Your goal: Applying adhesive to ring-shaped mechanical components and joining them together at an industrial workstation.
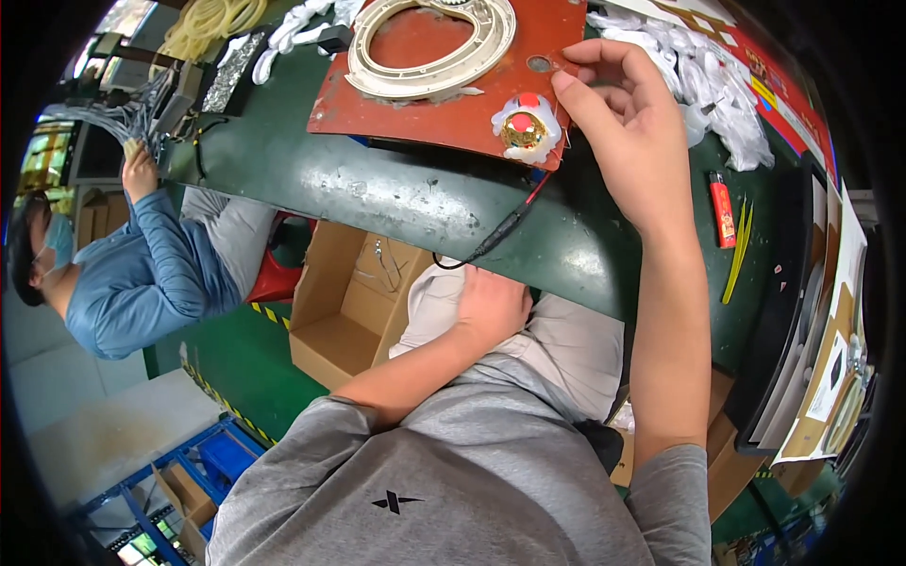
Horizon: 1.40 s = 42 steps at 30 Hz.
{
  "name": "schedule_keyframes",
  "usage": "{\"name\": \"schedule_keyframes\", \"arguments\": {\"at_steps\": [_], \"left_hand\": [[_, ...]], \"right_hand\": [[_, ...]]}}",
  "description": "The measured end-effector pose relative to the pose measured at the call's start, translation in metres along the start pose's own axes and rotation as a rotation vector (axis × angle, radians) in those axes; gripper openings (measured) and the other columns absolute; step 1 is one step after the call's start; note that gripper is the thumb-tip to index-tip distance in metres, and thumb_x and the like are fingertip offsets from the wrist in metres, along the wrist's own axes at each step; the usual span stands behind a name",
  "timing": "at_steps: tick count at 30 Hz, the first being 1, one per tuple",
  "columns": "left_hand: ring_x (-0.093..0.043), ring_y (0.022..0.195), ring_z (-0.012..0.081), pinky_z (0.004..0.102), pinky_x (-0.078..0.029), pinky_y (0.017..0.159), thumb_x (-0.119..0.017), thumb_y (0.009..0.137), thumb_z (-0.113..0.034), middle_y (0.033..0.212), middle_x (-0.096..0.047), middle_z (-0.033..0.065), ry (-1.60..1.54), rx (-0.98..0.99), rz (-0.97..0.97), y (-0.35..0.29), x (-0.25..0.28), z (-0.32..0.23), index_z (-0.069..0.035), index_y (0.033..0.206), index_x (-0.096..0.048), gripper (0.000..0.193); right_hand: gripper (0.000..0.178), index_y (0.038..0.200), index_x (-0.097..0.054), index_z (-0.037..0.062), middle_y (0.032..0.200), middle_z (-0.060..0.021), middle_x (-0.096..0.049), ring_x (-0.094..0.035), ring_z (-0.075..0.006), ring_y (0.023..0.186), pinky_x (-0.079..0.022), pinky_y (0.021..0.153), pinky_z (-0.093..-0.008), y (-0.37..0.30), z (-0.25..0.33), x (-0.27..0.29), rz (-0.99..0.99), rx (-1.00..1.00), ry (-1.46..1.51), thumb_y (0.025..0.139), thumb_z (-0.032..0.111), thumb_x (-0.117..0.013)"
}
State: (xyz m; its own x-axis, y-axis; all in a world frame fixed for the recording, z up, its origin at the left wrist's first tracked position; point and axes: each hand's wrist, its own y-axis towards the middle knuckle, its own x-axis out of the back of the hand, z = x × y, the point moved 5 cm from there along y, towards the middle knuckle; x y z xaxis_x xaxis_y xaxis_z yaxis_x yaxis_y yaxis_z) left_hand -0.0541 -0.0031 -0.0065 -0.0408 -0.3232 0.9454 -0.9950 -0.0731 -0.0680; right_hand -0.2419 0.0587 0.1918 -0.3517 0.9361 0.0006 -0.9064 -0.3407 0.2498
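My right hand [628, 118] is raised over the right edge of a red board [429, 123] on the green table. Its fingers curl, with a gap between thumb and forefinger and nothing visible there. Beside the thumb, a small gold dome-shaped part with red spots and a whitish rim [525, 129] sits on the board's near right corner. A cream-white ring-shaped frame [363, 71] lies farther left on the board. My left hand [495, 307] rests on my lap at the table's edge, its fingers mostly hidden. A black cable with a red end [500, 231] runs from the board over the edge.
At the right lie a red lighter [722, 209], yellow-green tweezers [739, 253] and a heap of clear plastic bags [722, 99]. White gloves [288, 38] lie at the far left. An open cardboard box [344, 307] stands below the table. A masked co-worker [156, 269] sits at left, holding grey wires.
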Motion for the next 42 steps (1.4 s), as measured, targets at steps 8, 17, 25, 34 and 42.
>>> {"name": "schedule_keyframes", "arguments": {"at_steps": [8, 17, 25, 34, 42], "left_hand": [[-0.061, 0.1, 0.0348, 0.0502, -0.042, 0.086, -0.064, 0.082, -0.022, 0.107, -0.065, 0.0157, 0.029, 0.008, 0.004, 0.002, -0.004, 0.004, -0.006, 0.109, -0.067, 0.031], [-0.057, 0.112, 0.0376, 0.0526, -0.041, 0.095, -0.064, 0.083, -0.023, 0.119, -0.062, 0.019, -0.044, 0.02, 0.094, 0.003, -0.012, 0.001, -0.003, 0.117, -0.065, 0.04], [-0.054, 0.119, 0.0386, 0.0544, -0.039, 0.101, -0.065, 0.083, -0.024, 0.127, -0.059, 0.0209, -0.05, 0.011, 0.113, 0.001, -0.014, -0.004, -0.001, 0.122, -0.063, 0.045], [-0.054, 0.118, 0.0386, 0.054, -0.039, 0.101, -0.065, 0.082, -0.022, 0.125, -0.06, 0.0213, -0.079, -0.004, 0.102, 0.0, -0.013, -0.001, -0.001, 0.12, -0.064, 0.043], [-0.057, 0.112, 0.0375, 0.0521, -0.041, 0.096, -0.065, 0.082, -0.023, 0.119, -0.062, 0.0191, 0.021, 0.073, 0.05, 0.001, -0.009, 0.012, -0.004, 0.116, -0.065, 0.039]], "right_hand": [[0.02, 0.1, -0.069, -0.0002, 0.085, 0.0007, -0.066, -0.059, -0.0044, 0.076, -0.047, 0.071, -0.0203, 0.009, -0.001, 0.006, -0.061, 0.028, -0.162, 0.09, 0.017, -0.075], [0.023, 0.098, -0.072, -0.0018, 0.08, 0.0029, -0.065, -0.055, -0.0018, 0.072, -0.044, 0.064, -0.0184, 0.009, 0.001, 0.004, -0.122, 0.02, -0.224, 0.089, 0.018, -0.077], [0.022, 0.099, -0.071, -0.0022, 0.082, 0.0027, -0.066, -0.057, -0.0027, 0.075, -0.046, 0.068, -0.0188, 0.002, 0.004, 0.002, -0.035, -0.005, -0.066, 0.091, 0.018, -0.076], [0.024, 0.1, -0.071, -0.0027, 0.085, 0.0019, -0.067, -0.058, -0.0031, 0.077, -0.046, 0.069, -0.019, 0.011, 0.005, 0.008, -0.036, -0.026, -0.268, 0.093, 0.019, -0.074], [0.026, 0.109, -0.067, -0.0036, 0.097, -0.002, -0.068, -0.062, -0.0064, 0.087, -0.051, 0.082, -0.0222, 0.008, -0.007, 0.006, 0.035, -0.072, -0.051, 0.098, 0.02, -0.069]]}}
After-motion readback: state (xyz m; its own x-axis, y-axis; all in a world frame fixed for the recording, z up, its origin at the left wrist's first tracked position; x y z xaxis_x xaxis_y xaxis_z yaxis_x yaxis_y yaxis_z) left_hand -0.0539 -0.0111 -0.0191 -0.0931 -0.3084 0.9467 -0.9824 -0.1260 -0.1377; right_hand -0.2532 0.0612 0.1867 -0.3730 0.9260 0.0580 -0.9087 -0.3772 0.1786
